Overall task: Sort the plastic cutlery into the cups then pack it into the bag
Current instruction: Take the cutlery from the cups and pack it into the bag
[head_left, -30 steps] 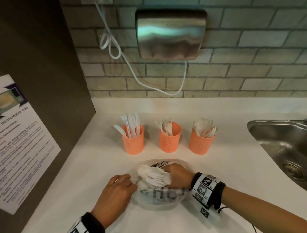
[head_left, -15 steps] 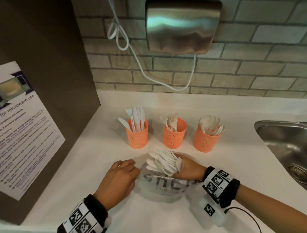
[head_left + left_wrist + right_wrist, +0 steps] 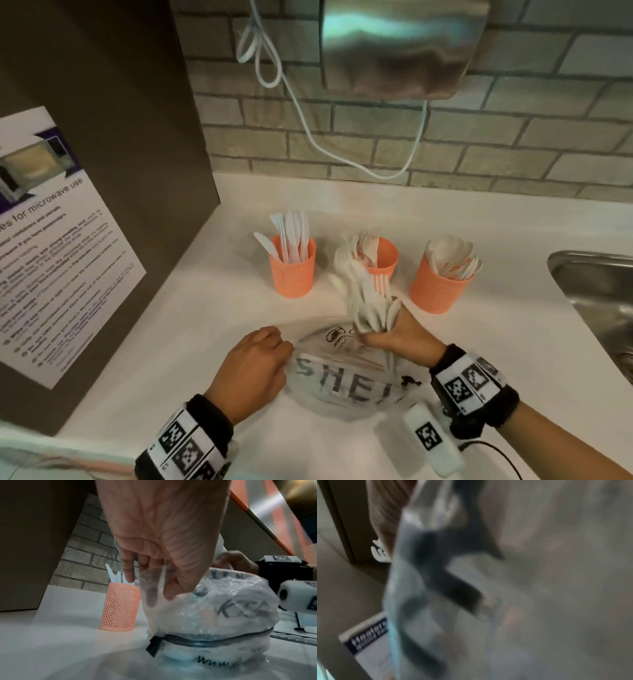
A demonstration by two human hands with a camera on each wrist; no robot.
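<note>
- The left hand (image 3: 251,371) is pinching the clear plastic of the bag (image 3: 346,383) at the bag's 9 o'clock edge; in the left wrist view the thumb and a finger are pressing a fold of the film (image 3: 154,588) between them, while the other fingers are hanging loosely.
- The bag is lying on the counter (image 3: 191,342) between the two hands, dark lettering showing on top and a dark zip (image 3: 205,641) running round its side.
- The right hand (image 3: 399,337) is gripping a bundle of white cutlery (image 3: 366,301) at the bag's 1 o'clock edge, fingers curled round the handles; the bundle is fanning up toward 11 o'clock, blurred by motion.
- The right wrist view is blurring out; only the bag's film (image 3: 423,588) is readable there.
- Three orange cups are standing in a row beyond the bag: the knife cup (image 3: 293,270) at 11 o'clock, the fork cup (image 3: 380,260) at 12, partly behind the bundle, and the spoon cup (image 3: 438,286) at 1 o'clock.
- A sink (image 3: 592,284) is sitting at 3 o'clock.
- A metal dryer (image 3: 400,44) is hanging on the brick wall at 12 o'clock.
</note>
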